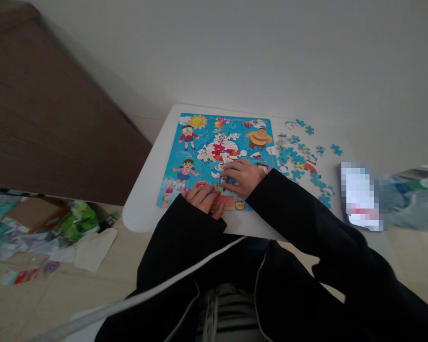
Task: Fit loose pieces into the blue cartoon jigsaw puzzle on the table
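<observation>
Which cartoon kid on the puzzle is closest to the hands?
The girl in the pink dress, at the puzzle's lower left, just above the left hand. The boy in red and the big kid in orange stand along the top edge, farther away.

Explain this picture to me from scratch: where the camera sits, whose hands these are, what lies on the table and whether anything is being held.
The one picture comes from a camera worn on a person's head, looking forward and down, so the black sleeves entering from below belong to the wearer. No machine is involved, only two bare hands. On the white table lies a cartoon jigsaw puzzle, mostly blue, with several figures and a sun. The left hand rests on its near edge, and the right hand lies flat just beyond it, fingers pointing left, pressing on the puzzle's lower middle. Whether either hand pinches a piece cannot be told from here. To the right of the puzzle, loose blue pieces are scattered on the table. Further right is a blurred-out rectangular object. Clutter lies on the floor at the left.
</observation>
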### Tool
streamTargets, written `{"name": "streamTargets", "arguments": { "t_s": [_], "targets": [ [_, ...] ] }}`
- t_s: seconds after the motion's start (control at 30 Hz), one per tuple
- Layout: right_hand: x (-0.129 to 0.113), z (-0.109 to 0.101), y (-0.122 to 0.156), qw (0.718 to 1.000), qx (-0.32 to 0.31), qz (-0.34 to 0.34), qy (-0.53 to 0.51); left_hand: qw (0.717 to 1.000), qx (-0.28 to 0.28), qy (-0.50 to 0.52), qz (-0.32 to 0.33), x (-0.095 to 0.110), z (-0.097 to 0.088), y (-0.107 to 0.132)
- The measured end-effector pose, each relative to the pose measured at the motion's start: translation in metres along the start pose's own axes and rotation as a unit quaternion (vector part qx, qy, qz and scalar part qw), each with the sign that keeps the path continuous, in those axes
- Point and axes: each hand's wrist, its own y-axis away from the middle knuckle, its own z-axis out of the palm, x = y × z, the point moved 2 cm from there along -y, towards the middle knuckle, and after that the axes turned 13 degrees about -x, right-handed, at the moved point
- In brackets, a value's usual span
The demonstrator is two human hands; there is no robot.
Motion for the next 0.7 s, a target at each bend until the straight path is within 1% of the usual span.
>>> {"name": "streamTargets", "arguments": {
  "t_s": [0.1, 0.2, 0.27, 0.37, 0.47, 0.5, 0.53, 0.57, 0.6, 0.63, 0.67, 0.7],
  "targets": [
    [0.003, 0.000, 0.001, 1.000, 0.022, -0.009, -0.011, 1.000, -0.004, 0.009, -0.001, 0.000, 0.001, 0.000],
    [0.004, 0.002, 0.002, 0.998, 0.034, -0.042, -0.018, 1.000, 0.002, 0.015, 0.005, -0.001, 0.002, 0.001],
    [0.004, 0.004, 0.003, 0.997, 0.042, -0.056, -0.019, 1.000, 0.007, 0.013, 0.014, -0.002, -0.001, 0.002],
    [0.003, 0.006, 0.004, 0.996, 0.057, -0.061, -0.014, 0.999, 0.015, -0.004, 0.030, -0.010, -0.017, -0.003],
    [0.002, 0.006, 0.004, 0.996, 0.069, -0.063, -0.008, 0.998, 0.005, -0.058, 0.023, -0.029, -0.034, -0.020],
    [0.001, 0.006, 0.004, 0.996, 0.070, -0.061, -0.007, 0.996, -0.024, -0.081, 0.025, -0.038, -0.036, -0.029],
    [0.001, 0.006, 0.004, 0.996, 0.072, -0.058, -0.006, 0.992, -0.066, -0.096, 0.039, -0.047, -0.035, -0.039],
    [0.001, 0.006, 0.004, 0.996, 0.074, -0.056, -0.004, 0.991, -0.090, -0.093, 0.043, -0.058, -0.031, -0.050],
    [0.000, 0.006, 0.004, 0.995, 0.079, -0.057, -0.002, 0.988, -0.116, -0.093, 0.043, -0.068, -0.025, -0.062],
    [0.000, 0.006, 0.004, 0.994, 0.088, -0.060, 0.002, 0.979, -0.174, -0.102, 0.040, -0.079, -0.016, -0.073],
    [0.000, 0.006, 0.004, 0.993, 0.098, -0.065, 0.006, 0.973, -0.200, -0.107, 0.039, -0.089, -0.006, -0.083],
    [-0.001, 0.006, 0.004, 0.992, 0.110, -0.068, 0.009, 0.966, -0.232, -0.105, 0.050, -0.097, 0.004, -0.092]
  ]
}}
